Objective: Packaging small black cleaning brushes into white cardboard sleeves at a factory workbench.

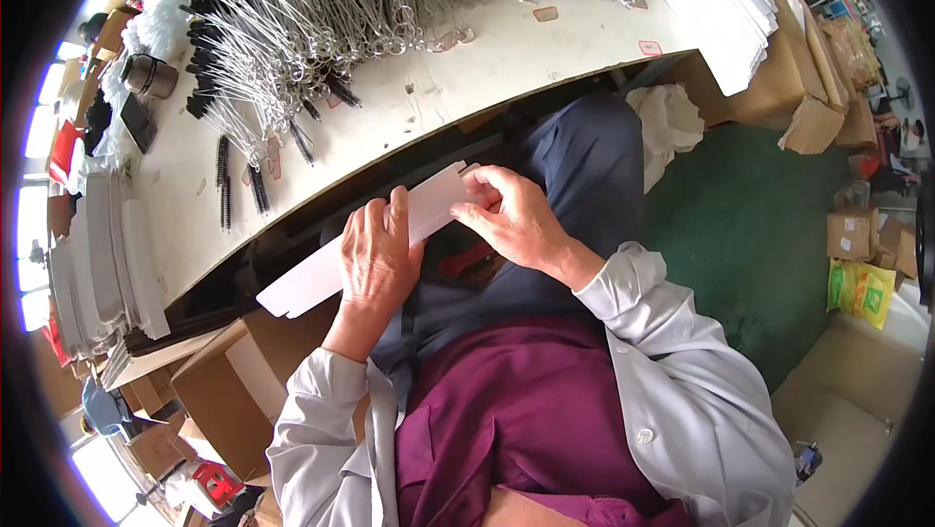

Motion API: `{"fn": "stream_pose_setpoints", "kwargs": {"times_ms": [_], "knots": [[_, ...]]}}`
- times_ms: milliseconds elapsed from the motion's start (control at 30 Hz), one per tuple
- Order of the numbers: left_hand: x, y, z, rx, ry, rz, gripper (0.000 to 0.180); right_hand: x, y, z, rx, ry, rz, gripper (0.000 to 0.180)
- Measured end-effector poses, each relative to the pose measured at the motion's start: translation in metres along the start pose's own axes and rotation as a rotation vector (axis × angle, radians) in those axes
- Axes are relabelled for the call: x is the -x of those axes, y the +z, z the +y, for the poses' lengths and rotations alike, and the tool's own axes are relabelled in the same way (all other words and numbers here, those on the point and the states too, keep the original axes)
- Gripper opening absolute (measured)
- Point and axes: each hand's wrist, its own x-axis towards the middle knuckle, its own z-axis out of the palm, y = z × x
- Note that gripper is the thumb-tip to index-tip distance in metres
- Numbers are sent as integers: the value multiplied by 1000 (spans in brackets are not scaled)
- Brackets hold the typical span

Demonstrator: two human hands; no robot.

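The white carton [430,204] is smooth, matt card. Toward the far edge of the smooth, matt bench [458,84], brushes [292,30] have glossy metal stems and rough black bristles. Card stacks [100,244] at its near left corner look matt; crinkled plastic film [161,20] glistens along the left edge.

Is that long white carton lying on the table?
No: the left hand and right hand hold the long white carton between the table and the person's body.

A yellow-green packet [861,291] sits near a small cardboard box [850,236].
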Motion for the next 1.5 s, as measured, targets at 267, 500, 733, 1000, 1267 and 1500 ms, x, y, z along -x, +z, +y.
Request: {"fn": "stream_pose_setpoints", "kwargs": {"times_ms": [267,500,733,1000,1267,1500], "knots": [[12,8,3,30,30,-23,83,5,-2,4,-168,237,-168,37],[20,11,11,125,44,-120,85,14,6,15,-273,301,-223,33],[24,13,10,54,48,-79,81,10,1,-1,-371,454,-360,39],[28,11,8,44,56,-136,80,10,-9,0,-624,564,-431,42],[6,0,13,160,88,-127,72,12,-24,3,-339,349,-328,37],[-26,-17,21,200,51,-161,64,-7,-29,-19,651,-611,-239,64]]}}
